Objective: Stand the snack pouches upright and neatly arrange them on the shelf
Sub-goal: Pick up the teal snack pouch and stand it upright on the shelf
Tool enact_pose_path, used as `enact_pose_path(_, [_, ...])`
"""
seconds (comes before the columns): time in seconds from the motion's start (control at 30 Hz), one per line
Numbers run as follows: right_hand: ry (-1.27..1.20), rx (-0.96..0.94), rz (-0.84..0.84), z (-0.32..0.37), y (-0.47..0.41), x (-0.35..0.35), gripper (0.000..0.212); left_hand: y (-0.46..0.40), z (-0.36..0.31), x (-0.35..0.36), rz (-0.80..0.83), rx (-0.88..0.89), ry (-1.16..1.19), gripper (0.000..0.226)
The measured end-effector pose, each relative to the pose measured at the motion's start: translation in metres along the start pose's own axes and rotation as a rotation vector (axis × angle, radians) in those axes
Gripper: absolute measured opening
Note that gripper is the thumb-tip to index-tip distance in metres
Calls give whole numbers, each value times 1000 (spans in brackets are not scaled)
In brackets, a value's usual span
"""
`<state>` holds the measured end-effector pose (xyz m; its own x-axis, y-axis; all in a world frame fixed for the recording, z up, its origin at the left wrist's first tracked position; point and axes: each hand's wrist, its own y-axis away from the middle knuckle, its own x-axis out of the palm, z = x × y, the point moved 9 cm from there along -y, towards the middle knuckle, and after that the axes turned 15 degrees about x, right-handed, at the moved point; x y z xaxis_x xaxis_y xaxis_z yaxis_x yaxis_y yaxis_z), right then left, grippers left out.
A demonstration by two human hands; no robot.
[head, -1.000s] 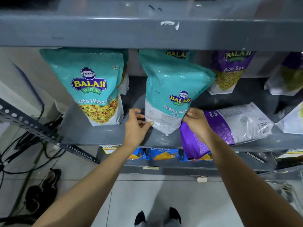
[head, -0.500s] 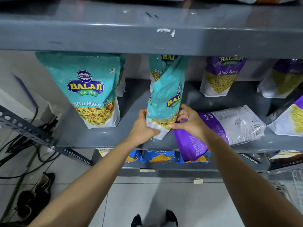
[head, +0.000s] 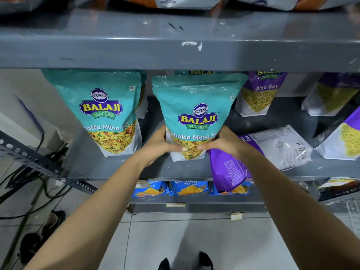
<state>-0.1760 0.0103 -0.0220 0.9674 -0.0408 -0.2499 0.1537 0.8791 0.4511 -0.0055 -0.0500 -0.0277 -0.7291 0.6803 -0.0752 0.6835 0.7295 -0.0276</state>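
Observation:
A teal Khatta Mitha Mix pouch [head: 196,106] stands upright in the middle of the grey shelf [head: 105,168], front label toward me. My left hand [head: 155,147] grips its lower left side and my right hand [head: 224,143] its lower right side, thumbs across the front. A second teal pouch [head: 103,110] stands upright to the left. Just to the right a purple Aloo Sev pouch [head: 272,149] lies flat, its end hanging over the shelf's front edge. More purple Aloo Sev pouches [head: 259,94] stand at the back right.
The upper shelf's edge [head: 175,47] hangs low over the pouch tops. Blue snack packs [head: 187,188] sit on the shelf below. A perforated metal brace [head: 39,162] and cables run at the left. My feet [head: 185,262] stand on the tiled floor.
The middle teal pouch, which showed its back, has been turned round between both hands and now faces front, upright. Both hands now hold its lower sides.

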Motion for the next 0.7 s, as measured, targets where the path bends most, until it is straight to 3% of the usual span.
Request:
enact_pose_path(0.1, [-175, -114, -114, 35, 17, -14, 46, -3, -40, -14, -206, 135, 60, 56])
enact_pose_path(0.2, [-398, -259, -208, 75, 36, -36, 39, -9, -77, -24, -374, 248, 158, 33])
enact_pose_path(0.27, [-478, -308, -204, 91, 43, -46, 37, -7, -87, -24, -451, 305, 209, 30])
enact_pose_path(0.33, [-570, -310, -162, 91, 48, -52, 36, 4, -85, -23, -582, 356, 121, 40])
enact_pose_path(0.4, [-596, -267, -187, 79, 52, -67, 43, 32, -76, -27, -839, 378, -116, 49])
enact_pose_path(0.47, [-550, -242, -242, 61, 57, -92, 45, 58, -72, -12, -955, 427, -223, 40])
enact_pose_path(0.57, [-321, -199, -333, 30, 56, -141, 37, 53, -58, 54, -671, 362, -194, 32])
enact_pose_path(0.7, [298, -5, -360, -6, 34, -192, 43, 30, -16, 182, -87, -100, -238, 49])
